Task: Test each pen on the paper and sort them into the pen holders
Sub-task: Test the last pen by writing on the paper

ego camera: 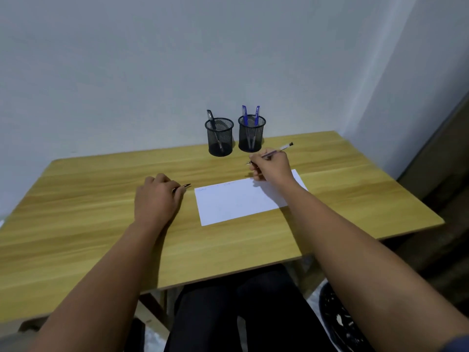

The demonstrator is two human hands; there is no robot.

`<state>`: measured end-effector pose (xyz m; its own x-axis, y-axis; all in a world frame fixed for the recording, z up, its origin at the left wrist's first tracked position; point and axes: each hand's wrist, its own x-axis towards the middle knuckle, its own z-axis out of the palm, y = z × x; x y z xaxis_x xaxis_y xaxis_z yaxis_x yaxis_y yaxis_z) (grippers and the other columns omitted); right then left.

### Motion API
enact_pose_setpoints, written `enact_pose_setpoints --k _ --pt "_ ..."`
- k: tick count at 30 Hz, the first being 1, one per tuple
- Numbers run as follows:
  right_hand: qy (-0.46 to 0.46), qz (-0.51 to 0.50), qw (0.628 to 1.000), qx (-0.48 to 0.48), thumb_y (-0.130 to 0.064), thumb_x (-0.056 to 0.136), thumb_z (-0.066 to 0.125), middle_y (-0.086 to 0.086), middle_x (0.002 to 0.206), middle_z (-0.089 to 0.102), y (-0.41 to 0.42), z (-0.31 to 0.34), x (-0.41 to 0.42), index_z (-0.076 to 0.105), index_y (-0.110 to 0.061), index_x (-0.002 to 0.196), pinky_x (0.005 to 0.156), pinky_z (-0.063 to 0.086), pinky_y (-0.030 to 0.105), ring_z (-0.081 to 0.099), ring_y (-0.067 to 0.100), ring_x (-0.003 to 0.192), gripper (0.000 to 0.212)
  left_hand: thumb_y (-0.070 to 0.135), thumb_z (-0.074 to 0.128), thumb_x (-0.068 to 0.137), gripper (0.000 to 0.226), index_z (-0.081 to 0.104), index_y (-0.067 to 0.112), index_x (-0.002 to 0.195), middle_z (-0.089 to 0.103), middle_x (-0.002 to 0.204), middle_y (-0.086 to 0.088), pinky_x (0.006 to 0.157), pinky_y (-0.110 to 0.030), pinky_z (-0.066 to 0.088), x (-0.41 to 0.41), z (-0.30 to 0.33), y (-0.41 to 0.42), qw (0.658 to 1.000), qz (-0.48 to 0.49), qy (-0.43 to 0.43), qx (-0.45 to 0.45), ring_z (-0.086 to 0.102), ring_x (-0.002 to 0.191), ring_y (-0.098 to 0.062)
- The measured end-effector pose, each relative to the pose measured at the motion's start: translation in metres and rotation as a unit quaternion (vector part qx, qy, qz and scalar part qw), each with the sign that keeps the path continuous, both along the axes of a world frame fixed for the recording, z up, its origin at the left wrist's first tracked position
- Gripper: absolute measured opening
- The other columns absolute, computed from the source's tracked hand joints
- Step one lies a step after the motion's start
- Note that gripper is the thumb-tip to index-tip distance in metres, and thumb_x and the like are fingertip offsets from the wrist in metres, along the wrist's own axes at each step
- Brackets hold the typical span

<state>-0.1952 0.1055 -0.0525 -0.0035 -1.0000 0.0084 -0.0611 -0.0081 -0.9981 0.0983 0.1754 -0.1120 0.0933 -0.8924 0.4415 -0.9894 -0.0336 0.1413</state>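
Wooden table (101, 224): two holders (220, 137), five pens (270, 154), one paper (238, 201).

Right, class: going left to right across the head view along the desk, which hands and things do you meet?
left hand, gripping a dark pen → left pen holder with one black pen → right pen holder with two blue pens → right hand, holding a pen over the far edge of the paper.

White paper (241, 203) laid flat on table; two black mesh holders (219, 137) (251, 133) stood behind, pens held inside.
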Motion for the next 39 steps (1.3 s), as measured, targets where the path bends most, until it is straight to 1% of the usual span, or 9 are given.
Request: enact_pose_setpoints --k 3,6,11,15,17,20,26,36,39 --pt "-0.039 0.005 0.999 -0.007 -0.004 0.104 0.066 0.009 0.066 0.062 0.000 -0.010 0.007 0.065 -0.003 0.088 0.047 0.051 0.025 0.056 0.011 0.048 0.015 0.041 0.065 0.093 0.028 0.077 0.022 0.110 0.068 0.111 -0.004 0.076 -0.044 0.047 -0.001 -0.002 -0.007 1.000 -0.005 0.029 -0.002 0.058 0.101 -0.035" --pt "-0.047 0.015 0.999 0.007 0.000 0.103 0.065 0.012 0.066 0.062 -0.005 -0.025 0.009 0.065 -0.003 0.084 0.049 0.048 0.029 0.057 0.017 0.054 0.019 0.054 0.057 0.090 0.046 0.068 0.032 0.128 0.063 0.130 0.002 0.091 -0.047 0.047 -0.009 -0.004 -0.004 0.990 -0.104 0.100 0.005 0.055 0.119 -0.029" --pt "-0.022 0.041 0.999 0.011 0.002 0.102 0.064 0.011 0.067 0.064 -0.013 -0.041 0.010 0.065 -0.004 0.081 0.053 0.049 0.033 0.057 0.025 0.062 0.022 0.071 0.045 0.085 0.051 0.066 0.048 0.126 0.051 0.148 0.011 0.108 -0.051 0.029 -0.014 -0.014 0.000 0.984 -0.144 0.073 0.070 0.032 0.146 -0.023" --pt "-0.032 0.079 0.996 0.008 -0.005 0.099 0.073 0.022 0.073 0.056 -0.012 -0.041 0.008 0.067 0.004 0.079 0.071 0.053 0.035 0.050 0.032 0.067 0.023 0.074 0.042 0.084 0.054 0.065 0.049 0.127 0.053 0.147 0.012 0.111 -0.052 0.029 -0.013 -0.015 0.000 0.985 -0.140 0.074 0.074 0.032 0.147 -0.023" --pt "-0.047 0.053 0.997 0.008 -0.017 0.099 0.077 0.020 0.074 0.054 -0.010 -0.043 0.006 0.057 0.012 0.083 0.064 0.055 0.025 0.052 0.028 0.065 0.039 0.074 0.040 0.085 0.056 0.064 0.049 0.129 0.053 0.147 0.011 0.111 -0.052 0.029 -0.013 -0.014 0.001 0.985 -0.141 0.069 0.076 0.034 0.146 -0.021" --pt "-0.024 0.031 0.999 -0.009 -0.028 0.101 0.075 0.020 0.071 0.061 -0.009 -0.048 0.004 0.055 0.011 0.081 0.054 0.049 0.025 0.060 0.022 0.064 0.048 0.078 0.037 0.083 0.062 0.062 0.049 0.133 0.051 0.150 0.011 0.113 -0.048 0.026 -0.014 -0.012 0.002 0.984 -0.140 0.067 0.084 0.036 0.144 -0.017" --pt "-0.001 0.037 0.999 -0.018 -0.017 0.103 0.070 0.022 0.069 0.060 -0.012 -0.052 0.002 0.051 0.015 0.077 0.054 0.051 0.029 0.062 0.015 0.052 0.045 0.090 0.043 0.074 0.078 0.057 0.048 0.139 0.045 0.154 0.012 0.116 -0.046 0.021 -0.014 -0.009 0.005 0.981 -0.150 0.074 0.102 0.031 0.147 -0.014" --pt "0.048 0.041 0.998 -0.028 -0.012 0.101 0.066 0.021 0.064 0.058 -0.015 -0.055 0.003 0.050 0.014 0.074 0.061 0.051 0.038 0.060 0.017 0.054 0.041 0.087 0.046 0.075 0.075 0.057 0.048 0.138 0.045 0.154 0.013 0.117 -0.042 0.021 -0.016 -0.009 0.008 0.983 -0.139 0.078 0.090 0.030 0.147 -0.014" --pt "0.040 0.035 0.998 -0.022 -0.014 0.103 0.066 0.022 0.067 0.058 -0.015 -0.054 0.002 0.049 0.015 0.076 0.057 0.050 0.033 0.060 0.016 0.053 0.043 0.086 0.046 0.074 0.075 0.057 0.048 0.138 0.045 0.154 0.013 0.117 -0.042 0.021 -0.017 -0.009 0.008 0.983 -0.138 0.078 0.088 0.031 0.147 -0.014"
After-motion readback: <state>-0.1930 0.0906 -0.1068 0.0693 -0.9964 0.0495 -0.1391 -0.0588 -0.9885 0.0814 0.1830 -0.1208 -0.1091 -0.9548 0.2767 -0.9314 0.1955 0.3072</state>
